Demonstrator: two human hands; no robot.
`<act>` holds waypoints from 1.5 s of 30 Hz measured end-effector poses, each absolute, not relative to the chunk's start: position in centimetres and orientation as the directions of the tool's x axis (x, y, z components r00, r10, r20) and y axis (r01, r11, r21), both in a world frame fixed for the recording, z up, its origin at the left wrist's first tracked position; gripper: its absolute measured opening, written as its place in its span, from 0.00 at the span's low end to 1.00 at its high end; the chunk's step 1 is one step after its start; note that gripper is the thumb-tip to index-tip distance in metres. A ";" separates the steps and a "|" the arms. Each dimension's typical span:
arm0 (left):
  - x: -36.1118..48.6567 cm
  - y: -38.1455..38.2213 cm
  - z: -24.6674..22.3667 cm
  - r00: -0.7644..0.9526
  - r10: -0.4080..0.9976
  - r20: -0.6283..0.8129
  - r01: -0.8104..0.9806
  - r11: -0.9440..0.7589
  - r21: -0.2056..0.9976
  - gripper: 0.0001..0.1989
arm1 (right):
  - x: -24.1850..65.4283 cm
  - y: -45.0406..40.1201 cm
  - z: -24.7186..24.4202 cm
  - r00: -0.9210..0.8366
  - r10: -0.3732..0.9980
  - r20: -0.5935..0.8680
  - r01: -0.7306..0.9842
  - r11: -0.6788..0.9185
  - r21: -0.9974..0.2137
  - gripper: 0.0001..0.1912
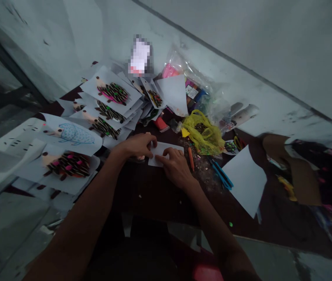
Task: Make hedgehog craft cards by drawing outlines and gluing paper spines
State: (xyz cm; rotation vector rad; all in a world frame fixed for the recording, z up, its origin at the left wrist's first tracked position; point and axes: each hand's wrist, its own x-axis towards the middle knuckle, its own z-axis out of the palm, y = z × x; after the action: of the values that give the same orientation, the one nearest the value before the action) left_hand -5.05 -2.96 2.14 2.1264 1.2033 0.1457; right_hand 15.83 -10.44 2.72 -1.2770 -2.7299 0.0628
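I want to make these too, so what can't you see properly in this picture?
In the head view:
The small white paper: the left hand and right hand cover parts of it.
The white card: blurred, so nothing on it can be read.
The clear plastic bag: crumpled, shiny plastic hides some of what is inside.
The yellow mesh bag: its folds hide what lies inside.
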 end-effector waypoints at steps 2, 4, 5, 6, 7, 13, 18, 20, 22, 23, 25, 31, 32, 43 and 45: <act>-5.1 -2.9 2.1 0.569 0.792 -0.223 0.717 -0.344 0.607 0.20 | 15.6 -10.5 2.8 -0.640 0.763 0.090 0.756 0.646 -0.104 0.19; -5.1 -2.9 2.0 0.572 0.789 -0.224 0.713 -0.344 0.611 0.20 | 15.6 -10.4 2.7 -0.636 0.764 0.104 0.750 0.644 -0.150 0.20; -5.1 -2.9 1.9 0.572 0.789 -0.223 0.713 -0.343 0.612 0.19 | 15.7 -10.3 2.6 -0.622 0.772 0.127 0.750 0.635 -0.185 0.21; -5.1 -2.8 1.9 0.571 0.791 -0.220 0.712 -0.344 0.612 0.19 | 15.9 -10.3 2.5 -0.598 0.786 0.159 0.754 0.618 -0.222 0.22; -5.1 -2.9 1.9 0.569 0.793 -0.217 0.713 -0.344 0.611 0.19 | 16.1 -10.2 2.4 -0.566 0.801 0.195 0.759 0.599 -0.254 0.22; -5.1 -3.0 2.0 0.565 0.795 -0.221 0.711 -0.333 0.619 0.19 | 17.2 -10.4 2.2 -0.489 0.832 0.262 0.801 0.547 -0.243 0.22; -5.0 -2.9 2.0 0.563 0.793 -0.234 0.714 -0.323 0.622 0.20 | 16.9 -11.1 2.3 -0.557 0.815 0.158 0.791 0.579 -0.196 0.23; -5.1 -2.9 2.0 0.563 0.791 -0.239 0.714 -0.320 0.623 0.19 | 16.8 -11.1 2.3 -0.573 0.809 0.130 0.793 0.588 -0.162 0.21; -5.1 -2.9 2.0 0.566 0.789 -0.241 0.716 -0.325 0.618 0.19 | 16.8 -11.1 2.4 -0.587 0.802 0.113 0.793 0.598 -0.118 0.20; -5.1 -2.9 2.0 0.566 0.788 -0.242 0.717 -0.327 0.615 0.19 | 16.9 -11.1 2.4 -0.593 0.798 0.108 0.793 0.603 -0.094 0.19; -5.1 -2.9 2.1 0.568 0.787 -0.242 0.719 -0.331 0.611 0.19 | 17.0 -11.1 2.6 -0.606 0.789 0.101 0.789 0.612 -0.052 0.19; -5.0 -2.9 2.2 0.571 0.783 -0.249 0.724 -0.336 0.602 0.19 | 17.2 -11.3 3.1 -0.615 0.781 0.109 0.788 0.614 0.047 0.19; -5.0 -2.9 2.2 0.567 0.784 -0.252 0.727 -0.332 0.602 0.19 | 17.2 -11.4 3.1 -0.615 0.781 0.113 0.788 0.612 0.059 0.19; -5.1 -2.9 2.2 0.565 0.786 -0.251 0.729 -0.332 0.599 0.20 | 17.5 -11.4 2.9 -0.576 0.800 0.167 0.811 0.585 -0.005 0.18; -5.1 -2.9 2.2 0.569 0.785 -0.247 0.724 -0.336 0.603 0.20 | 17.4 -11.4 2.8 -0.560 0.811 0.170 0.817 0.575 -0.047 0.20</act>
State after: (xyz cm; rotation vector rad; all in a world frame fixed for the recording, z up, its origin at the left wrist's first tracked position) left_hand -5.12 -2.94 2.19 2.1196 1.2005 0.1141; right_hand 17.41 -11.44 2.80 -1.3729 -2.6309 -0.0555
